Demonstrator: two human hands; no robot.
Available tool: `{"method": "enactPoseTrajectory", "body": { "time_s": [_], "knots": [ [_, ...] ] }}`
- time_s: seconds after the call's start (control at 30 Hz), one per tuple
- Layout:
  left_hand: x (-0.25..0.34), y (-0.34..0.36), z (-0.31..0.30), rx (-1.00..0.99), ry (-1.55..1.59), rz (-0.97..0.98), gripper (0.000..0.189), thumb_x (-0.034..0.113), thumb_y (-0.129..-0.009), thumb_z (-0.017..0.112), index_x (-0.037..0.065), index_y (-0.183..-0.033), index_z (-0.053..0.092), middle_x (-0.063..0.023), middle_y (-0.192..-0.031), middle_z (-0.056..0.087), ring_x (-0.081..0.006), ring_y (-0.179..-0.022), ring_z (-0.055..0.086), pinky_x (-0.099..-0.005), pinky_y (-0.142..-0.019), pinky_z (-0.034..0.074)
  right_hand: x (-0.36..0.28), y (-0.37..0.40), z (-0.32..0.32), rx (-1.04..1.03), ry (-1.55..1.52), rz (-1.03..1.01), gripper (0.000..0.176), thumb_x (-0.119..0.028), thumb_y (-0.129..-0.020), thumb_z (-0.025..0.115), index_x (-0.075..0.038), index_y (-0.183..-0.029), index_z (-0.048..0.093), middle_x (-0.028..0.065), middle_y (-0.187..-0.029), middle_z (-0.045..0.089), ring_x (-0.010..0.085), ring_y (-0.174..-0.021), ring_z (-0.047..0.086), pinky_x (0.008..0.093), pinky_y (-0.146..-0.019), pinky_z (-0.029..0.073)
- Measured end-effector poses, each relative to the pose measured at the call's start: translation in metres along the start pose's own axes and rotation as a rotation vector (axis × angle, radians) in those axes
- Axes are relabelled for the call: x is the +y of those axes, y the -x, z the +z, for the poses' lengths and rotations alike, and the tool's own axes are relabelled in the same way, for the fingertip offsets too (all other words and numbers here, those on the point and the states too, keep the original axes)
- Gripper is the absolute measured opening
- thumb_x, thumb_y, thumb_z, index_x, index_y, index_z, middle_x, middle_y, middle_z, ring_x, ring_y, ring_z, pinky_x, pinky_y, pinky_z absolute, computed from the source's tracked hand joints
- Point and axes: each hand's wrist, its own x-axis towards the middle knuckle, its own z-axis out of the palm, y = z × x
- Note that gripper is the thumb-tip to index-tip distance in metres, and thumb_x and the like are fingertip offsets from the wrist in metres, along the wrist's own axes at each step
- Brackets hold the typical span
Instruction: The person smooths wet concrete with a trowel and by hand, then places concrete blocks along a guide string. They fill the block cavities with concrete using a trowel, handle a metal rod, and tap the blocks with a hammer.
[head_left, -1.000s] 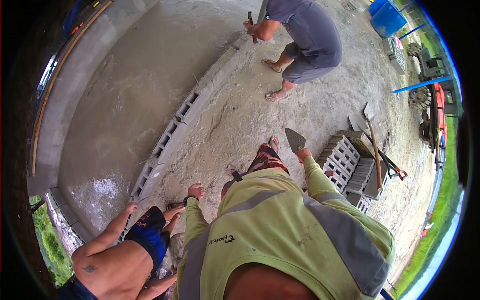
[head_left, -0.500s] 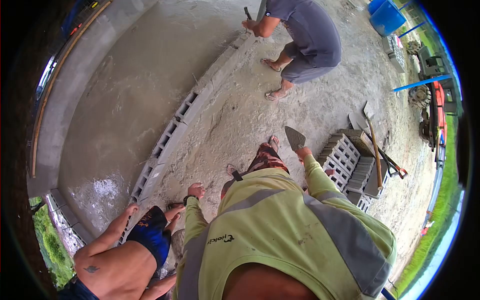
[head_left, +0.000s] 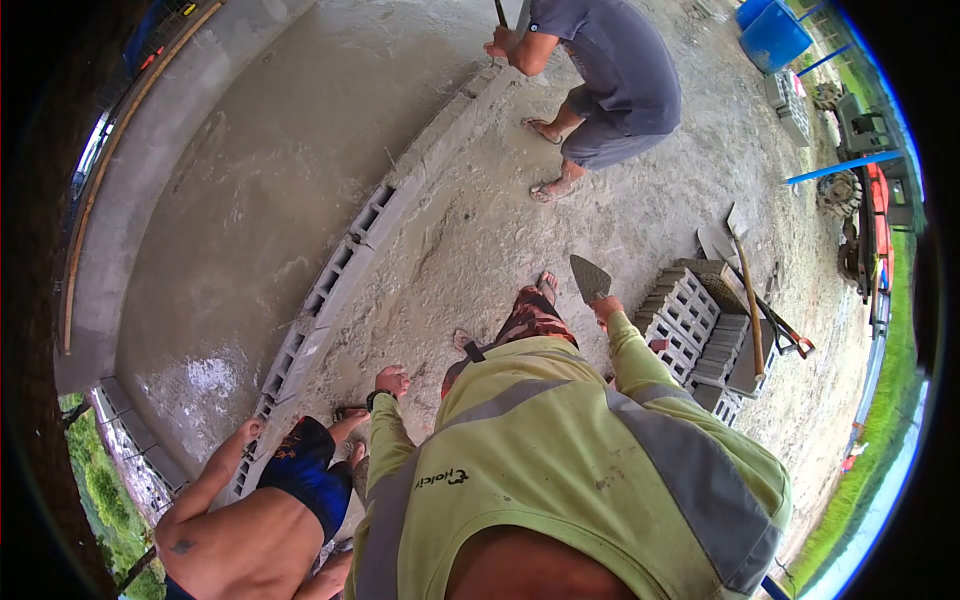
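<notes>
My right hand (head_left: 606,309) is closed around the handle of a pointed trowel (head_left: 590,278), its grey blade aimed up and to the left. The trowel hangs in the air left of a stack of hollow concrete blocks (head_left: 687,330). My left hand (head_left: 392,380) is beside my body, its fingers loosely bent and nothing seen in them. It is over the ground, to the right of a low hollow-block wall (head_left: 328,285). My feet, in sandals, show just ahead of my shorts.
A bent-over co-worker (head_left: 625,75) grips a tool near the wall's far end. Another co-worker (head_left: 265,535) is low at left, a hand near the wall. Wet concrete (head_left: 270,190) lies beyond the wall. Shovels (head_left: 748,290) rest on the blocks; blue drums (head_left: 775,37) stand farther off.
The lower-left co-worker has shifted down, the hand moving slightly left and down along the wall. The far co-worker's tool has moved up. My trowel has barely moved.
</notes>
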Motion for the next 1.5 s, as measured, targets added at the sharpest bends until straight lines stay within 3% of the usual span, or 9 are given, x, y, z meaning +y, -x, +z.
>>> {"method": "enactPoseTrajectory", "body": {
  "time_s": [0.1, 0.4, 0.87, 0.93, 1.07, 1.13, 1.37, 1.43, 1.5],
  "knots": [
    [-0.007, 0.018, 0.026, 0.099, -0.204, 0.110, 0.029, 0.029, -0.089, 0.054, 0.010, -0.111, 0.059, -0.0142, -0.092, 0.062, -0.0331, -0.070, 0.057, -0.0448, -0.056, 0.042, -0.020, 0.015, -0.006, 0.026, 0.024, 0.181, 0.026, -0.025, -0.094, 0.057, -0.002, -0.085, 0.067, 0.0127, -0.060, 0.062, 0.0243, -0.047, 0.064, 0.0399, -0.042, 0.051],
    [-0.007, 0.029, 0.034, 0.142, -0.230, 0.137, 0.033, 0.033, -0.089, 0.052, 0.012, -0.113, 0.060, -0.0128, -0.095, 0.063, -0.0331, -0.074, 0.059, -0.0463, -0.057, 0.042, 0.014, -0.015, 0.007, -0.047, 0.189, -0.021, 0.032, -0.028, -0.093, 0.058, 0.001, -0.080, 0.066, 0.0117, -0.060, 0.062, 0.0217, -0.048, 0.064, 0.0391, -0.040, 0.049],
    [-0.011, 0.048, 0.055, 0.248, -0.508, 0.284, 0.032, 0.030, -0.089, 0.053, 0.012, -0.115, 0.058, -0.0128, -0.093, 0.063, -0.0311, -0.071, 0.060, -0.0410, -0.055, 0.043, 0.010, -0.004, 0.008, 0.043, -0.034, 0.122, 0.036, -0.031, -0.089, 0.065, 0.000, -0.072, 0.064, 0.0128, -0.057, 0.061, 0.0244, -0.045, 0.062, 0.0400, -0.040, 0.047],
    [-0.003, 0.054, 0.060, 0.219, -0.280, 0.172, 0.035, -0.001, -0.088, 0.049, 0.008, -0.122, 0.056, -0.0164, -0.092, 0.066, -0.0241, -0.062, 0.061, -0.0381, -0.048, 0.043, 0.007, -0.001, 0.006, 0.048, -0.033, 0.148, 0.036, -0.032, -0.089, 0.065, 0.001, -0.072, 0.064, 0.0131, -0.057, 0.062, 0.0242, -0.045, 0.062, 0.0400, -0.040, 0.048],
    [-0.002, 0.042, 0.044, 0.107, -0.035, 0.030, 0.037, -0.003, -0.087, 0.048, 0.008, -0.121, 0.056, -0.0151, -0.093, 0.066, -0.0224, -0.061, 0.061, -0.0363, -0.048, 0.044, -0.001, 0.009, 0.002, 0.035, -0.002, 0.129, 0.037, -0.032, -0.090, 0.064, 0.001, -0.072, 0.063, 0.0128, -0.057, 0.061, 0.0240, -0.043, 0.061, 0.0397, -0.039, 0.048],
    [-0.010, 0.038, 0.042, 0.165, -0.349, 0.183, 0.032, 0.029, -0.089, 0.053, 0.013, -0.115, 0.059, -0.0134, -0.099, 0.063, -0.0333, -0.078, 0.059, -0.0492, -0.066, 0.043, -0.005, 0.012, 0.001, 0.054, 0.000, 0.115, 0.038, -0.032, -0.090, 0.063, 0.001, -0.072, 0.063, 0.0126, -0.057, 0.061, 0.0239, -0.043, 0.060, 0.0396, -0.039, 0.048],
    [-0.005, 0.040, 0.045, 0.181, -0.336, 0.167, 0.031, 0.030, -0.084, 0.058, 0.014, -0.111, 0.060, -0.0119, -0.097, 0.062, -0.0327, -0.076, 0.058, -0.0481, -0.065, 0.043, 0.000, 0.006, 0.003, 0.043, -0.036, 0.144, 0.038, -0.033, -0.090, 0.064, 0.001, -0.074, 0.063, 0.0126, -0.057, 0.061, 0.0244, -0.043, 0.061, 0.0403, -0.038, 0.048],
    [0.003, 0.043, 0.045, 0.131, -0.032, 0.030, 0.038, -0.006, -0.086, 0.049, 0.008, -0.120, 0.058, -0.0149, -0.096, 0.067, -0.0223, -0.062, 0.063, -0.0358, -0.048, 0.045, -0.002, 0.007, 0.002, 0.046, -0.012, 0.124, 0.037, -0.033, -0.090, 0.064, 0.001, -0.074, 0.063, 0.0126, -0.056, 0.061, 0.0244, -0.043, 0.061, 0.0403, -0.039, 0.048],
    [0.003, 0.045, 0.049, 0.159, -0.111, 0.046, 0.038, -0.006, -0.086, 0.049, 0.008, -0.120, 0.058, -0.0156, -0.097, 0.067, -0.0229, -0.062, 0.062, -0.0364, -0.048, 0.044, 0.005, 0.003, 0.004, 0.053, -0.030, 0.100, 0.036, -0.032, -0.089, 0.064, 0.001, -0.075, 0.063, 0.0127, -0.056, 0.061, 0.0243, -0.044, 0.062, 0.0404, -0.039, 0.048]
  ]
}}
